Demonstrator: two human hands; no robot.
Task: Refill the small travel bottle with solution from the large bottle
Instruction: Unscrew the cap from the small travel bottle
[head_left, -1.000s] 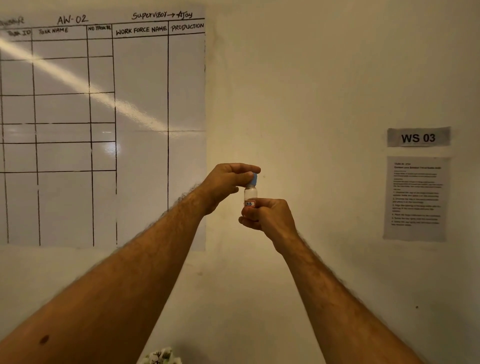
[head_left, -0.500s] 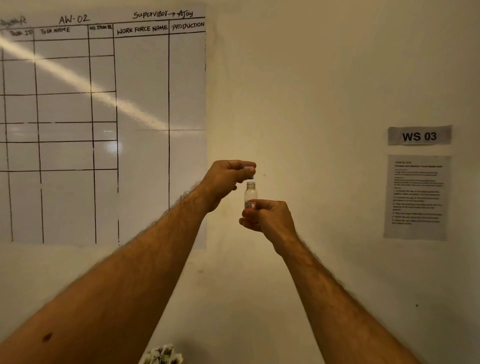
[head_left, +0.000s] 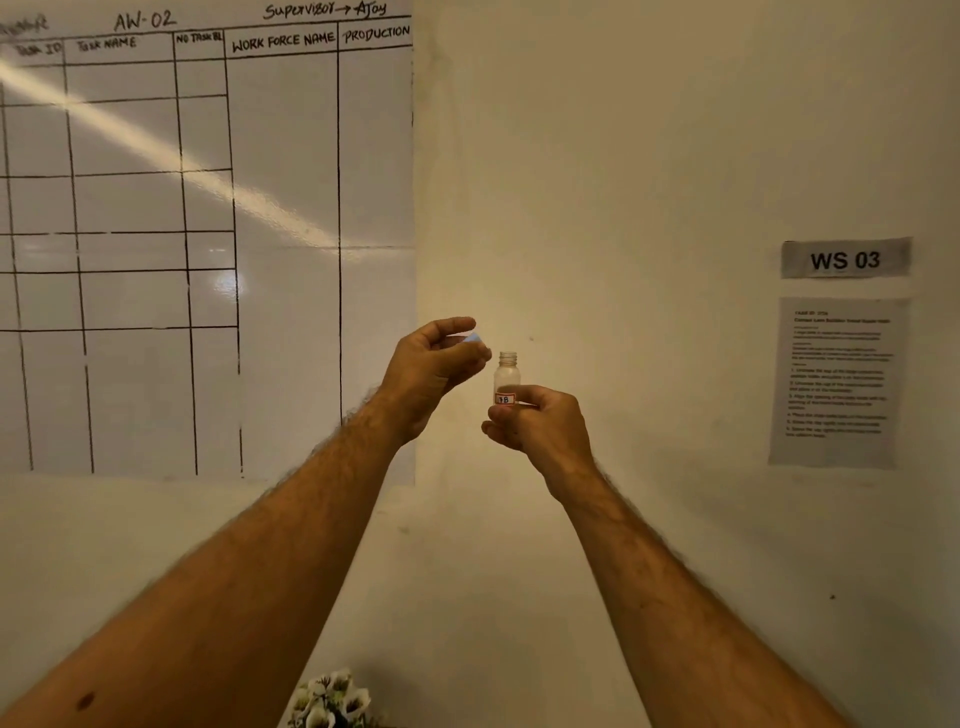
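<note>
The small travel bottle (head_left: 507, 375) is held upright in front of the wall (head_left: 597, 156), uncapped, its threaded neck open at the top. The right hand (head_left: 537, 423) grasps the bottle's lower body from the right, fingers curled around it just beside a red-bordered label (head_left: 504, 399). The left hand (head_left: 434, 371) is just to the left of the bottle, apart from it, and pinches the pale blue cap (head_left: 474, 339) between thumb and fingertips, slightly above the bottle's neck. Far left of the bottle hangs a whiteboard (head_left: 208, 234); well to its right, a "WS 03" sign (head_left: 845, 259) above a printed sheet (head_left: 837, 382). Below the bottle, white flowers (head_left: 332, 699) show at the frame's edge.
</note>
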